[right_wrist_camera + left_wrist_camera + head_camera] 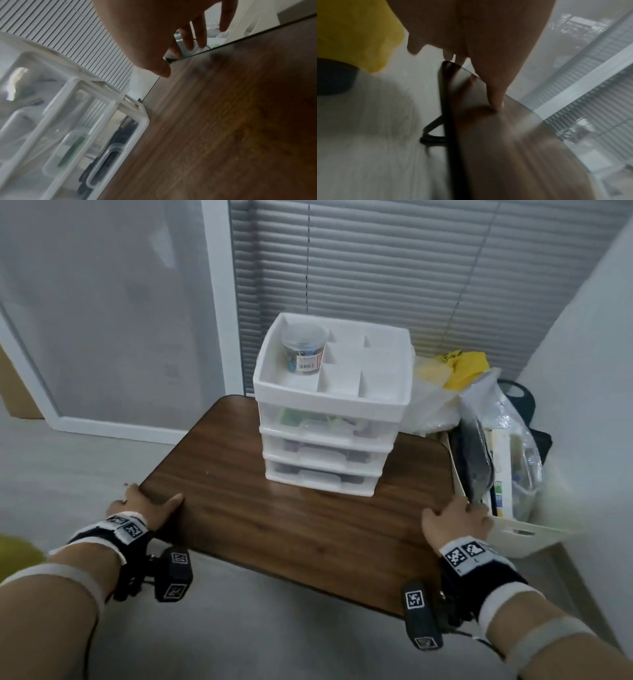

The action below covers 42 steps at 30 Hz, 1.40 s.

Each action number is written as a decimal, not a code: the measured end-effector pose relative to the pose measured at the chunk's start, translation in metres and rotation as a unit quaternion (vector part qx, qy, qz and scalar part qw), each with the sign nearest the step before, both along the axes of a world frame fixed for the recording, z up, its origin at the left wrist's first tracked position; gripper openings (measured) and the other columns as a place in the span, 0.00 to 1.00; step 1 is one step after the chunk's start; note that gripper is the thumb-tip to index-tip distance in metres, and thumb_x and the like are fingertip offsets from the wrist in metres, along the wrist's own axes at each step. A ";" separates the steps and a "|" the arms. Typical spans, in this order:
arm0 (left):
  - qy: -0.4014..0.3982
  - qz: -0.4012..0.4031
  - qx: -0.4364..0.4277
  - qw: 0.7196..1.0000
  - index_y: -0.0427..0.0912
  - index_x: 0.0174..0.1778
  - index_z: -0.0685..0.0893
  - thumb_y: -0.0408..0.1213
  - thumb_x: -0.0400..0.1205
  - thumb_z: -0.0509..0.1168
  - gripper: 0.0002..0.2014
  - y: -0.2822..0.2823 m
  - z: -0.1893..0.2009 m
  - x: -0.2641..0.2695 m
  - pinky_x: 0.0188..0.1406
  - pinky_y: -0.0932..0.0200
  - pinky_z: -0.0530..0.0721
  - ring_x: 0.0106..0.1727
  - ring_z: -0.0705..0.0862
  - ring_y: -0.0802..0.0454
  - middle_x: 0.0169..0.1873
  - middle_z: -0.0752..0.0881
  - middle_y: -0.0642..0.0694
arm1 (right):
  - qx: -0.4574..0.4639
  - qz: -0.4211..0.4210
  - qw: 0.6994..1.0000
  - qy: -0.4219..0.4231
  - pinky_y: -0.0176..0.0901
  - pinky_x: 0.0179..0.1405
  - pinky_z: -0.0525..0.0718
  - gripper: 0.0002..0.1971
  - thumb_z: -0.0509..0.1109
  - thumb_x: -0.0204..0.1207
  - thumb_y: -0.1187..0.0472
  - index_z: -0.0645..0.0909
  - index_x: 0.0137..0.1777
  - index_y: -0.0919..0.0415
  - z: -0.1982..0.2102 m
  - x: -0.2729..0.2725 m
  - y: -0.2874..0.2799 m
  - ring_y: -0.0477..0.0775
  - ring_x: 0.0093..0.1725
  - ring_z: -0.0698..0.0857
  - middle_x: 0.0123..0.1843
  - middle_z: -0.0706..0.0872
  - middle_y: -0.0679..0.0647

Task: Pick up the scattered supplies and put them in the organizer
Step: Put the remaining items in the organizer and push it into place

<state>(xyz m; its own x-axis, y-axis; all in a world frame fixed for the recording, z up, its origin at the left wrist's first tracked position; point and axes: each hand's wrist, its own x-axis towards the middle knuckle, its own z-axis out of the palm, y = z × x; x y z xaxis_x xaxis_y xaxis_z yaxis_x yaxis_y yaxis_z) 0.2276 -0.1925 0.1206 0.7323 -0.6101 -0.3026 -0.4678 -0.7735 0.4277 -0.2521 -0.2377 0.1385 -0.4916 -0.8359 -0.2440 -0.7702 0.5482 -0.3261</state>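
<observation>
Hands frame the scene from the head camera: the left hand grips the near-left corner of the wooden table, thumb on top and fingers over the edge, while the right hand does the same at the right edge. The white drawer organizer stands toward the table's far side, a small tub in its open top tray; no loose supplies show on the wood. Any jolt to the table could slide or tip the tall stack.

Left wrist view, blurred: the thumb presses the tabletop near its corner; the other fingers wrap below.

Right wrist view: the fingers hang loosely spread past the table edge, so whether they clamp it is unclear. A bag-filled bin beside that hand could snag it.
</observation>
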 end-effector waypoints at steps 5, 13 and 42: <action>0.058 0.047 -0.059 0.995 0.43 0.78 0.68 0.66 0.65 0.78 0.50 0.006 -0.017 0.008 0.70 0.38 0.78 0.68 0.78 0.27 0.70 0.78 0.30 | -0.011 -0.007 0.992 -0.123 0.62 0.75 0.72 0.42 0.73 0.74 0.51 0.57 0.82 0.66 -0.031 -0.011 -0.012 0.72 0.73 0.75 0.77 0.72 0.69; 0.080 0.091 -0.083 0.989 0.44 0.78 0.65 0.64 0.67 0.78 0.49 0.017 -0.014 0.000 0.72 0.37 0.74 0.70 0.76 0.27 0.71 0.76 0.30 | -0.031 0.012 0.992 -0.122 0.59 0.74 0.72 0.42 0.70 0.79 0.50 0.54 0.83 0.69 -0.024 -0.013 -0.034 0.73 0.74 0.74 0.79 0.71 0.70; 0.306 -0.186 -0.219 0.907 0.46 0.81 0.66 0.24 0.79 0.65 0.33 -0.031 0.091 -0.150 0.60 0.51 0.80 0.63 0.81 0.44 0.63 0.82 0.41 | -0.012 0.155 0.877 -0.455 0.64 0.63 0.83 0.41 0.71 0.61 0.62 0.65 0.77 0.43 0.072 0.080 -0.040 0.56 0.66 0.79 0.67 0.79 0.49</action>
<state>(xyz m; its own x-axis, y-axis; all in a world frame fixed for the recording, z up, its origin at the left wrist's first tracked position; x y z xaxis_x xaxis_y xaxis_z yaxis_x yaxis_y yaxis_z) 0.0773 -0.2235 0.2115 0.2262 -0.9409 -0.2522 -0.2326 -0.3036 0.9240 -0.1722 -0.2773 0.2108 0.1487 -0.9055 -0.3975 -0.2961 0.3428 -0.8915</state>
